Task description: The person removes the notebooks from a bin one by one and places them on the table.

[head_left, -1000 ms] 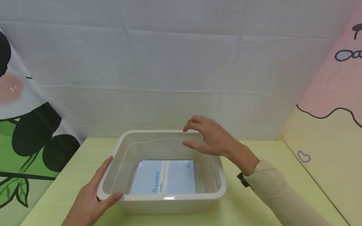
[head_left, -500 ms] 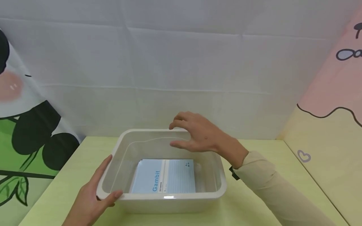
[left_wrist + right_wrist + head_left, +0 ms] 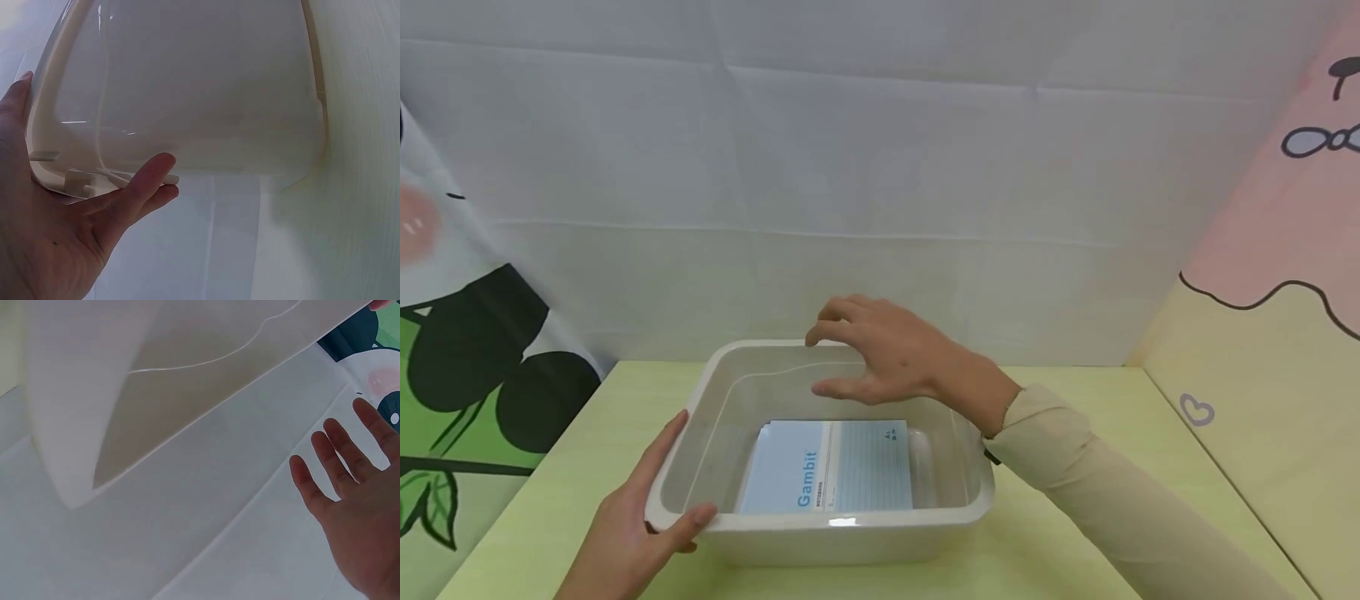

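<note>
Left hand [image 3: 632, 521] gripped near-left corner of translucent off-white rectangular plastic bin [image 3: 850, 533], thumb over rim, fingers along outer wall. Bin sat on pale yellow-green counter [image 3: 1075, 533]. Right hand [image 3: 887, 354] hovered above bin's far side, fingers spread and loosely bent, holding nothing, beige sleeve [image 3: 1097, 492] angled in from right. Light-blue "Gambit" notebook [image 3: 831, 467] lay flat on bin floor, below right hand. Left wrist cut off at frame edge; small print on notebook unreadable.
</note>
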Demonstrator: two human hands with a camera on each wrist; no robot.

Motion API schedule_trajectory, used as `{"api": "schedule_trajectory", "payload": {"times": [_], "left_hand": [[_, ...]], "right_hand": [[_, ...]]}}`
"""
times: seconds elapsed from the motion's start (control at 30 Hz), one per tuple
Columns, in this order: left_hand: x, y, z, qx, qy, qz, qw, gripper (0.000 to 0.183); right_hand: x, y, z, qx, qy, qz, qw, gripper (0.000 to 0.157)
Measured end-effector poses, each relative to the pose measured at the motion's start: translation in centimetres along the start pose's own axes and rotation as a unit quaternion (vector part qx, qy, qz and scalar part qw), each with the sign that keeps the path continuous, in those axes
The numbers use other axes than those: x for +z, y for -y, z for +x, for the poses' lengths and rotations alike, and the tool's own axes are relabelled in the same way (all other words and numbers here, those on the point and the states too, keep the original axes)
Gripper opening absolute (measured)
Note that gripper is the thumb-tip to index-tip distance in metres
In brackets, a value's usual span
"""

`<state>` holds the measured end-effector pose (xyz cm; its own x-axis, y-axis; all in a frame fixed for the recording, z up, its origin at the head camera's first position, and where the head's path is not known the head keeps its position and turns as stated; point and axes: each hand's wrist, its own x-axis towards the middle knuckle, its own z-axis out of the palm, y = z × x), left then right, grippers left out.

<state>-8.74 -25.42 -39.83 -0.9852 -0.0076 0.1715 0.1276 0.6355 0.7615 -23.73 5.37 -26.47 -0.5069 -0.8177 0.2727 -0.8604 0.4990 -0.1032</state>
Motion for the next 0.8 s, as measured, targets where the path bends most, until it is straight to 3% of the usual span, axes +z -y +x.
{"api": "schedule_trajectory", "payload": {"times": [0.47, 0.8], "left_hand": [[0.0, -0.1, 0.2, -0.036, 0.016, -0.003, 0.9992, 0.098], [-0.1, 0.1, 0.4, -0.056, 0.025, -0.008, 0.9981, 0.098]], "right_hand": [[0.9, 1.2, 2.8, -0.027, 0.044, -0.010, 0.999, 0.056], [3.6, 1.9, 4.8, -0.043, 0.100, -0.059, 0.992, 0.071]]}}
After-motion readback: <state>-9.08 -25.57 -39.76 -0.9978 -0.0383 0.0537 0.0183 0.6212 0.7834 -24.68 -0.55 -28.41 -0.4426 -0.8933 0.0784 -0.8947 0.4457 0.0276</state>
